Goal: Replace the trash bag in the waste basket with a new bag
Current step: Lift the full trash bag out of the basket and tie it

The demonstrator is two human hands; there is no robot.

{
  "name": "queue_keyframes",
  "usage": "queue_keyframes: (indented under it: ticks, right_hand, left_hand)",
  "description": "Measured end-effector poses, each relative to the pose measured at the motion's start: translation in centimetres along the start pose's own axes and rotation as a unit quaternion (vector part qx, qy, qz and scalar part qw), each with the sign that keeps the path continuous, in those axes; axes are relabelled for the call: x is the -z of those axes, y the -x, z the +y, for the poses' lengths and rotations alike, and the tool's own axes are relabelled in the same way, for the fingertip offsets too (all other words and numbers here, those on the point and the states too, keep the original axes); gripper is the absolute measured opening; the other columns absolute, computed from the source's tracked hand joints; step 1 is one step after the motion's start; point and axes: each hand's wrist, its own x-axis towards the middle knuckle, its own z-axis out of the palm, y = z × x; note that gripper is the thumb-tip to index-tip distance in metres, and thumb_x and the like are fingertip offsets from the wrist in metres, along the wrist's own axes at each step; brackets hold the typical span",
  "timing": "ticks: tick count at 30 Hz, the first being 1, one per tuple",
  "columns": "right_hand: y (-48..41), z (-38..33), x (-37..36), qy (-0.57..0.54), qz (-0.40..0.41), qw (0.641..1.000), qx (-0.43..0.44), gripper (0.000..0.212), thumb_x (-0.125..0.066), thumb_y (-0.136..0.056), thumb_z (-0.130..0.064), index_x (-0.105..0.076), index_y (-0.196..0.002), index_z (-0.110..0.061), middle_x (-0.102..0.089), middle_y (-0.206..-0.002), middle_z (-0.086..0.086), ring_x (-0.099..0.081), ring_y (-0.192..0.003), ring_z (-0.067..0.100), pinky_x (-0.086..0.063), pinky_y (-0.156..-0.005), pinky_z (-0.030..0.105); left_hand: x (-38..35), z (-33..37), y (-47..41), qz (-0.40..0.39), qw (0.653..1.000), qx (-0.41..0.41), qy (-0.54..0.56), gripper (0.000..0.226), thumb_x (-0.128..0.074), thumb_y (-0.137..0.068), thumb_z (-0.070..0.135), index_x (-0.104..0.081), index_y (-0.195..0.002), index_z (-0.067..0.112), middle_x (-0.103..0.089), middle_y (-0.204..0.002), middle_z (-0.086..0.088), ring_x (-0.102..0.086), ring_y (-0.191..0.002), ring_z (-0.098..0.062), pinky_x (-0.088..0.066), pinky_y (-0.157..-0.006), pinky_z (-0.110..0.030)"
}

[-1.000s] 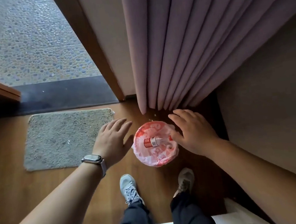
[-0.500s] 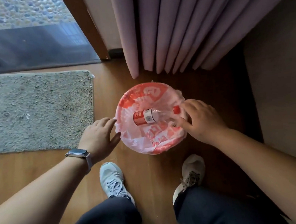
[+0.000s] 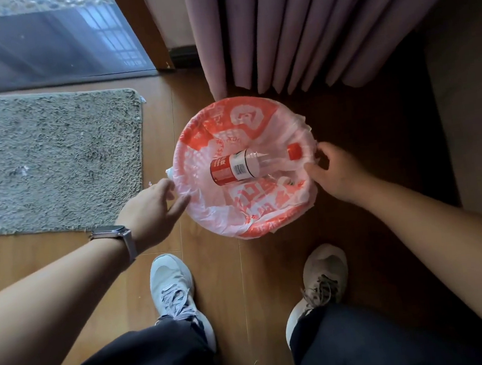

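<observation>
Wood floor (image 3: 213,273), both hands' fingers pinching red-printed trash bag (image 3: 254,210) rim, bottle (image 3: 232,168) label unreadable

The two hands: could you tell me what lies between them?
In the head view, the red-and-white trash bag with a bottle inside lies between the left hand and right hand.

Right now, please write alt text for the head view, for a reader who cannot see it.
Seen from above, the left hand and right hand touch opposite edges of a red-and-white trash bag lining a round waste basket on a wooden floor. A plastic bottle lies inside; a grey mat lies left.
</observation>
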Motion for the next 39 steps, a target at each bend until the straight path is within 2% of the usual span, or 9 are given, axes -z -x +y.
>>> queue_keyframes:
  ticks: [3,5,9,14,18,22,28,34,39]
  right_hand:
    - [-0.1,0.5,-0.4,-0.045,0.011,0.999,0.022,0.019,-0.053,-0.095,-0.040,-0.053,-0.105,-0.024,-0.061,-0.098,-0.005,-0.062,-0.089,0.010,-0.040,-0.054,0.015]
    - [0.0,0.6,-0.5,-0.047,0.021,0.998,0.035,0.018,-0.051,-0.096,-0.039,-0.054,-0.095,-0.020,-0.060,-0.086,-0.006,-0.059,-0.076,0.004,-0.038,-0.050,0.011]
    - [0.5,0.5,-0.9,-0.047,0.036,0.997,0.045,0.021,-0.046,-0.099,-0.035,-0.052,-0.088,-0.018,-0.057,-0.077,-0.007,-0.056,-0.066,0.001,-0.036,-0.043,0.007]
    - [0.6,0.2,-1.0,-0.011,0.071,0.995,0.068,0.024,-0.047,-0.099,-0.029,-0.051,-0.081,-0.013,-0.054,-0.067,-0.002,-0.053,-0.056,0.008,-0.033,-0.045,0.015]
    - [0.9,-0.3,-0.5,0.043,0.104,0.989,0.098,0.023,-0.050,-0.098,-0.030,-0.051,-0.080,-0.017,-0.051,-0.067,-0.011,-0.050,-0.059,0.001,-0.031,-0.046,0.012]
    - [1.0,-0.9,-0.6,0.099,0.101,0.979,0.148,0.021,-0.054,-0.096,-0.029,-0.050,-0.078,-0.018,-0.054,-0.075,-0.004,-0.053,-0.063,0.010,-0.035,-0.046,0.018]
    - [1.6,-3.8,-3.1,0.107,0.046,0.961,0.252,0.022,-0.055,-0.094,-0.022,-0.048,-0.073,-0.020,-0.056,-0.068,-0.003,-0.054,-0.061,0.015,-0.046,-0.051,0.031]
    - [1.0,-3.6,-3.7,0.099,0.024,0.959,0.265,0.017,-0.054,-0.094,-0.027,-0.049,-0.079,-0.022,-0.055,-0.072,-0.006,-0.055,-0.065,0.013,-0.047,-0.053,0.029]
    - [1.1,-1.8,-2.5,0.104,0.100,0.941,0.307,0.014,-0.057,-0.091,-0.026,-0.056,-0.083,-0.015,-0.053,-0.081,-0.005,-0.048,-0.074,0.012,-0.040,-0.065,0.028]
  left_hand:
    - [-0.4,0.5,0.0,0.016,1.000,0.008,0.017,0.031,-0.047,-0.093,0.050,-0.046,-0.084,0.021,-0.057,-0.075,0.003,-0.055,-0.070,-0.027,-0.040,-0.059,-0.036]
    - [-0.6,0.7,-0.2,0.030,0.999,0.001,0.027,0.026,-0.045,-0.096,0.042,-0.040,-0.082,0.020,-0.051,-0.071,0.001,-0.047,-0.064,-0.028,-0.033,-0.056,-0.035]
    - [-0.7,0.9,-0.4,0.057,0.997,-0.034,0.033,0.020,-0.045,-0.098,0.026,-0.038,-0.081,0.017,-0.047,-0.065,-0.003,-0.048,-0.060,-0.036,-0.034,-0.053,-0.037]
    - [-0.5,1.0,-0.5,0.074,0.995,-0.047,0.043,0.021,-0.047,-0.097,0.023,-0.044,-0.079,0.012,-0.051,-0.063,-0.006,-0.047,-0.059,-0.036,-0.038,-0.052,-0.039]
    - [-0.1,2.0,-0.9,0.105,0.987,-0.046,0.113,0.022,-0.046,-0.090,0.029,-0.043,-0.073,0.017,-0.046,-0.058,0.004,-0.041,-0.055,-0.027,-0.037,-0.051,-0.037]
    - [0.0,3.6,-1.2,0.112,0.982,-0.063,0.141,0.025,-0.052,-0.094,0.019,-0.042,-0.071,0.016,-0.042,-0.056,0.005,-0.040,-0.051,-0.014,-0.030,-0.051,-0.034]
    - [-0.6,4.2,-1.1,0.101,0.983,-0.150,0.025,0.026,-0.038,-0.090,0.034,-0.041,-0.072,0.015,-0.053,-0.061,-0.007,-0.046,-0.056,-0.035,-0.025,-0.049,-0.031]
    - [-0.8,3.7,-1.4,0.094,0.987,-0.123,0.034,0.024,-0.046,-0.088,0.030,-0.042,-0.070,0.015,-0.053,-0.061,-0.004,-0.048,-0.058,-0.033,-0.031,-0.048,-0.033]
    - [-0.9,2.8,-1.3,0.100,0.989,-0.033,0.103,0.028,-0.061,-0.087,0.043,-0.045,-0.078,0.022,-0.053,-0.067,0.006,-0.050,-0.061,-0.021,-0.036,-0.054,-0.032]
